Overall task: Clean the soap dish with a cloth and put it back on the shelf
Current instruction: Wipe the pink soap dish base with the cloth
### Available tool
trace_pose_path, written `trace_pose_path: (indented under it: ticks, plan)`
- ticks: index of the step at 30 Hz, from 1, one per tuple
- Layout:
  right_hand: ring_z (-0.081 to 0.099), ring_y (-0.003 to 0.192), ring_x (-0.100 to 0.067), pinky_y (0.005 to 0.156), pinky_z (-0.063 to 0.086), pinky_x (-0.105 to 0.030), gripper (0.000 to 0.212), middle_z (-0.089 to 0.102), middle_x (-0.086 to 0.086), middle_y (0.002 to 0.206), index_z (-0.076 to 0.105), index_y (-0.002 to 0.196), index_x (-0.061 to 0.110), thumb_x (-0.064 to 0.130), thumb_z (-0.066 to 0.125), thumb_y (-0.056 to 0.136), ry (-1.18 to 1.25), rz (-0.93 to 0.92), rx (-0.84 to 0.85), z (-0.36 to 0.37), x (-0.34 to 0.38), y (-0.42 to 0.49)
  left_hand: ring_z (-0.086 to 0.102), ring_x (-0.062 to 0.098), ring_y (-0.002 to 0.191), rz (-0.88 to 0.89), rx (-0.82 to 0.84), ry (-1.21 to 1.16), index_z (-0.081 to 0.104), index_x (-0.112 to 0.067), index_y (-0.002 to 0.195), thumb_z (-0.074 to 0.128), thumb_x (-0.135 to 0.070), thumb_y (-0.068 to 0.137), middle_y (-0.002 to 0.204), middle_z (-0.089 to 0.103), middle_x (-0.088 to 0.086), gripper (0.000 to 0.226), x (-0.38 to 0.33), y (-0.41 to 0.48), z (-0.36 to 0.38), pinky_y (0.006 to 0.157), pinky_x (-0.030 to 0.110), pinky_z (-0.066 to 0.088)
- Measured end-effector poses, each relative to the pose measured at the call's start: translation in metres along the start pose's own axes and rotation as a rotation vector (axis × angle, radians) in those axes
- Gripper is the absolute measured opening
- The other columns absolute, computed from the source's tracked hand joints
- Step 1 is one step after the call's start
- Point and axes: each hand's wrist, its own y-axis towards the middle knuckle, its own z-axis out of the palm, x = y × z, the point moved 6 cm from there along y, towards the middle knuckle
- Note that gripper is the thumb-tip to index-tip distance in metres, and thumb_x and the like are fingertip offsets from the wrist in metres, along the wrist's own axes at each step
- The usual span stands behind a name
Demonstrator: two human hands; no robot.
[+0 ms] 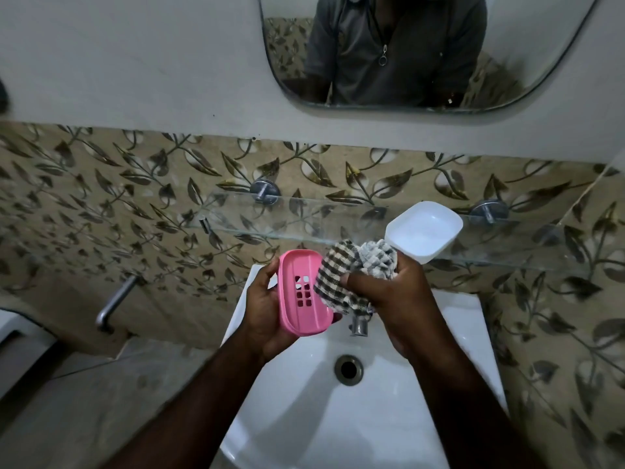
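Observation:
Above the white sink (pixel 466 333), my left hand (pixel 267 319) grips a pink soap dish tray (pixel 302 292) with small square drain holes, its inside tilted toward me. My right hand (pixel 399 299) holds a bunched checked cloth (pixel 351 265) against the tray's right rim. A white soap dish base (pixel 424 230) sits on the glass shelf (pixel 270 218), just beyond the cloth.
The glass shelf hangs on two chrome brackets (pixel 264 191) against leaf-patterned tiles. A chrome tap (pixel 360 324) sits below my hands, above the drain (pixel 349 368). Another chrome spout (pixel 116 302) juts from the wall at the left. A mirror (pixel 422 52) hangs above.

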Motion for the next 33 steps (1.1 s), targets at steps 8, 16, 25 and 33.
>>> trace_pose_path:
  ticks: [8, 16, 25, 33]
  plan:
    - [0.071, 0.081, -0.013, 0.078, 0.06, -0.042, 0.027, 0.072, 0.003, 0.087, 0.062, 0.098, 0.019, 0.005, 0.074, 0.078, -0.392, -0.133, -0.096, 0.02, 0.019, -0.003, 0.066, 0.03, 0.109, 0.103, -0.016, 0.087, 0.067, -0.009, 0.122, 0.037, -0.05, 0.089, 0.128, 0.064, 0.016, 0.06, 0.003, 0.004, 0.036, 0.087, 0.04, 0.054]
    - [0.069, 0.078, -0.008, 0.073, 0.059, -0.033, 0.029, 0.071, 0.007, 0.084, 0.059, 0.091, 0.026, 0.013, 0.078, 0.074, -0.467, -0.159, -0.128, 0.047, 0.026, -0.009, 0.074, 0.02, 0.084, 0.145, -0.051, 0.269, 0.078, -0.014, 0.089, 0.031, -0.058, 0.096, 0.094, 0.076, 0.01, 0.064, -0.009, 0.003, 0.049, 0.07, 0.03, 0.058]
    - [0.075, 0.077, -0.017, 0.071, 0.062, -0.035, 0.022, 0.076, -0.003, 0.084, 0.069, 0.094, 0.016, 0.005, 0.077, 0.076, -0.159, -0.115, -0.225, 0.049, 0.053, -0.001, 0.07, 0.023, 0.101, 0.188, 0.02, 0.297, 0.069, -0.012, 0.11, 0.028, -0.056, 0.098, 0.113, 0.072, 0.013, 0.061, -0.031, -0.009, 0.072, 0.086, 0.036, 0.057]
    - [0.075, 0.082, -0.02, 0.076, 0.062, -0.045, 0.036, 0.076, -0.004, 0.089, 0.068, 0.104, 0.017, 0.001, 0.076, 0.073, -0.329, -0.026, -0.049, 0.077, 0.043, -0.005, 0.073, 0.023, 0.091, 0.158, 0.03, 0.345, 0.08, -0.014, 0.089, 0.03, -0.065, 0.094, 0.1, 0.075, 0.013, 0.071, -0.057, -0.021, 0.061, 0.073, 0.033, 0.06]
